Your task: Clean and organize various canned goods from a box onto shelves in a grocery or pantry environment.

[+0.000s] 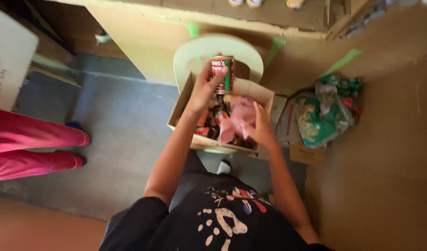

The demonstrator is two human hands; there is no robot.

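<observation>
My left hand [205, 88] is raised over an open cardboard box [181, 109] and grips a red tin can [224, 70] with a green stripe. Lower and to the right, my right hand [260, 125] reaches into the box and holds a pink cloth [239, 117]. The box is packed with small jars and packets, partly hidden under the cloth and my arms. It rests on a pale plastic chair [213, 46].
Another person's legs in pink trousers [32, 148] stretch in from the left over the grey floor [115, 139]. A pile of plastic bags and packets [325, 111] sits right of the box. Brown cardboard walls [385, 153] close in the right side and back.
</observation>
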